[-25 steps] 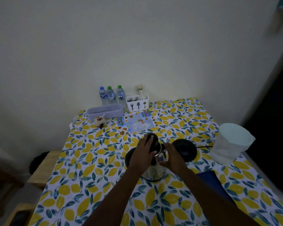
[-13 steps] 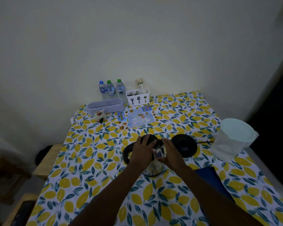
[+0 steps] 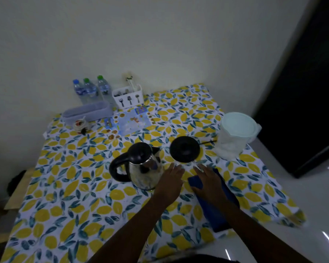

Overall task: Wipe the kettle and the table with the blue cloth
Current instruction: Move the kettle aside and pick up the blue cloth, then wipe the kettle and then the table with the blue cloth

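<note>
Two bare hands hover low at centre frame over a table (image 3: 68,202) draped in a lemon-and-leaf printed cloth, set against a plain pale wall with a dark doorway at the right. The left hand (image 3: 169,184), fingers spread and holding nothing, sits just right of the shiny steel kettle with black handle (image 3: 141,168). The right hand (image 3: 207,179) rests flat, unclenched, on the folded dark blue cloth (image 3: 215,207), below the round black kettle base (image 3: 184,149).

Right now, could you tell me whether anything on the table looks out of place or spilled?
No spill is visible. The kettle stands upright on the tablecloth, off its black base, which sits just beside it. The blue cloth lies under the right hand.
</note>
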A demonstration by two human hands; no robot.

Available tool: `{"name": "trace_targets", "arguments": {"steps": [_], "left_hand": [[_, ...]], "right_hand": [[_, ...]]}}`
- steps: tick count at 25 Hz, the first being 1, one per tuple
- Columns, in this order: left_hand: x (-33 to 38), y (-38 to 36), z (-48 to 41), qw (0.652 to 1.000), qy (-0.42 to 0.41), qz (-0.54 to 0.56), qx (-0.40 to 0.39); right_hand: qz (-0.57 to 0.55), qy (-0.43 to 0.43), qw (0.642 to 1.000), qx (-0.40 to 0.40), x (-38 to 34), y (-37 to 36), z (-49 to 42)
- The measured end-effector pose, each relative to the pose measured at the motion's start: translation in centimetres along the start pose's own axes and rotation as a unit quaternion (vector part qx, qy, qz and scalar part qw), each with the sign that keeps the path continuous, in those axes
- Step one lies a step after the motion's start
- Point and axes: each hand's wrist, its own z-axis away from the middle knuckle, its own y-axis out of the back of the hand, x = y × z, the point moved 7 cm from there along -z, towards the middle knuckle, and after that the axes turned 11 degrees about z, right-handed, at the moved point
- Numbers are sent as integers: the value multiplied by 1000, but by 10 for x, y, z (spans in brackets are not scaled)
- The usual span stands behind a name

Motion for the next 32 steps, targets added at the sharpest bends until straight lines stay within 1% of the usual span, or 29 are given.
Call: {"name": "trace_targets", "arguments": {"steps": [2, 3, 4, 5, 6, 7, 9, 11, 13, 17, 20, 22, 25, 29, 32], "left_hand": [[11, -18, -4, 1000, -15, 17, -13], [17, -27, -6, 999, -20, 7, -29], [19, -39, -6, 999, -12, 20, -49], [20, -52, -5, 996, 3, 27, -86], [18, -65, -3, 993, 11, 30, -111], [17, -74, -3, 992, 24, 32, -119], [13, -86, -5, 990, 57, 39, -123], [16, -92, -5, 989, 63, 46, -126], [14, -94, -5, 989, 73, 50, -118], [11, -83, -3, 990, 85, 87, -68], [5, -66, 1, 990, 86, 105, -30], [-1, -45, 5, 991, 78, 105, 14], [-12, 5, 13, 987, 68, 101, 103], [-33, 74, 29, 976, 57, 85, 194], [-51, 120, 45, 962, 67, 85, 252]], "right_hand": [[36, -39, 997, -57, 27, -24, 17], [48, -62, 993, -87, 38, -35, 26], [61, -81, 987, -123, 46, -45, 35], [68, -90, 982, -151, 51, -53, 42], [76, -97, 980, -154, 54, -56, 47], [81, -100, 980, -150, 56, -57, 49], [85, -103, 978, -160, 57, -58, 47], [94, -101, 976, -168, 57, -61, 41], [105, -90, 978, -158, 54, -62, 36], [87, -56, 987, -119, 43, -58, 28], [15, -65, 992, -112, 48, -54, 21], [-71, -80, 990, -90, 47, -46, 14], [-198, -93, 976, -14, 24, -8, -3], [-299, -56, 949, 82, -36, 59, -33], [-348, -4, 932, 102, -83, 96, -59]]}}
